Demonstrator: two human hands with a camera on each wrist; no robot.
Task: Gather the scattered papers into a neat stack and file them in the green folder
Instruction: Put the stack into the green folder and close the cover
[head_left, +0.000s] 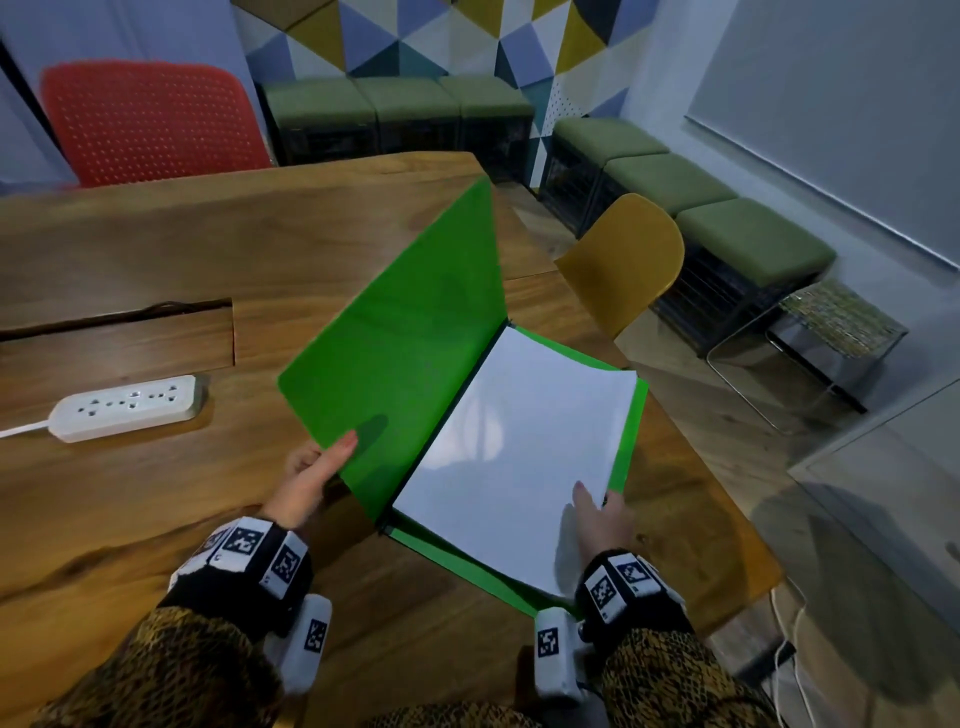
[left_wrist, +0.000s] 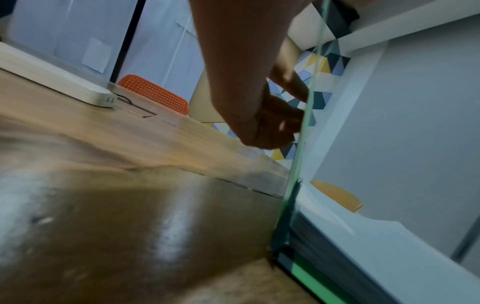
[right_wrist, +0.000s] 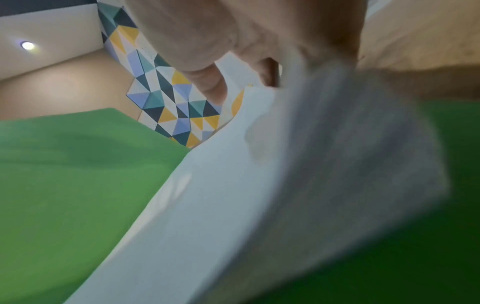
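Green folder (head_left: 395, 338) cover pinched by left hand (head_left: 306, 480); right hand (head_left: 602, 519) grips papers (head_left: 519, 441).

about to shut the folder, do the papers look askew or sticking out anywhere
Slightly. The paper stack lies in the green folder, but its far right corner lifts and curls toward the folder's edge, and the right hand grips the near corner.

Head view looks down and forward from above the wooden table (head_left: 156, 260), taking in both hands, the open green folder (head_left: 395, 353) and the room's far corner. Left wrist view sits low near the tabletop, facing along the left hand (left_wrist: 259, 115) at the folder's raised cover edge-on. Right wrist view is very close, blurred, looking over the papers (right_wrist: 207, 195). All three share the folder and the patterned wall (head_left: 415, 36)
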